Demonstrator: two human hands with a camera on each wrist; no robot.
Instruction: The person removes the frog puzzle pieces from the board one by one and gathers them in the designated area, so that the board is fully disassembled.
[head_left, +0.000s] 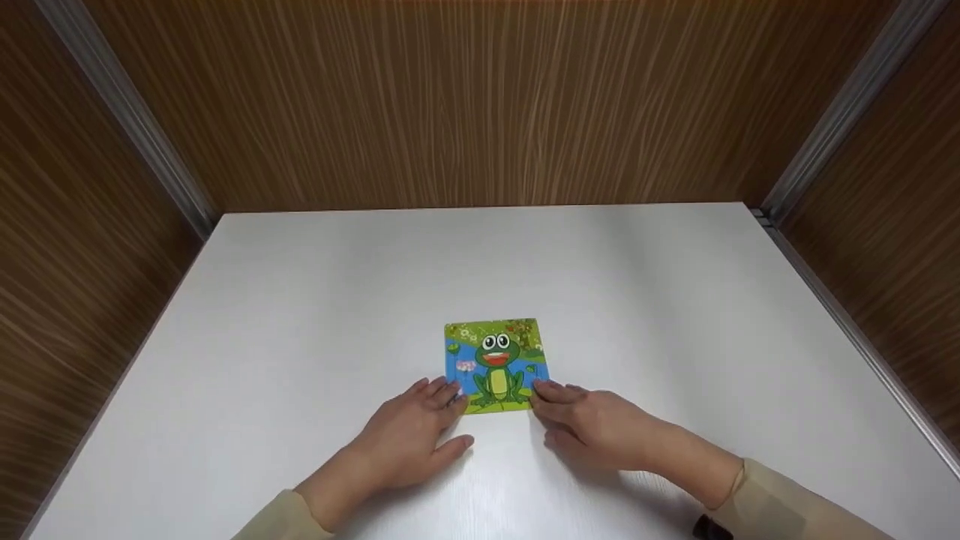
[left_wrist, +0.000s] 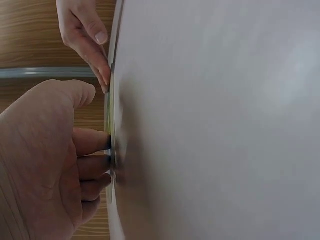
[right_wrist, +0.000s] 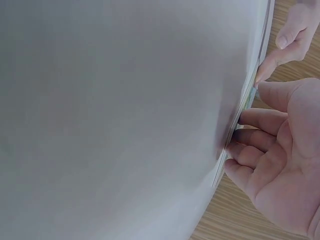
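Observation:
A thin square board (head_left: 498,360) printed with a smiling green frog, pink flowers and blue water lies flat on the white table. At its lower left side, my left hand (head_left: 411,439) touches the edge with its fingertips, the thumb held off to the side. My right hand (head_left: 600,427) rests its fingertips on the lower right side. In the left wrist view the board (left_wrist: 109,112) appears edge-on, with the left hand's fingers (left_wrist: 92,142) against it. The right wrist view also has the board (right_wrist: 247,100) edge-on, beside the right hand's fingers (right_wrist: 260,120).
The white tabletop (head_left: 375,277) spreads around the board on every side. Wood-grain panels (head_left: 480,105) stand behind it and to the left and right, with grey metal strips (head_left: 840,105) at the corners. A small dark object (head_left: 711,528) shows by the right sleeve.

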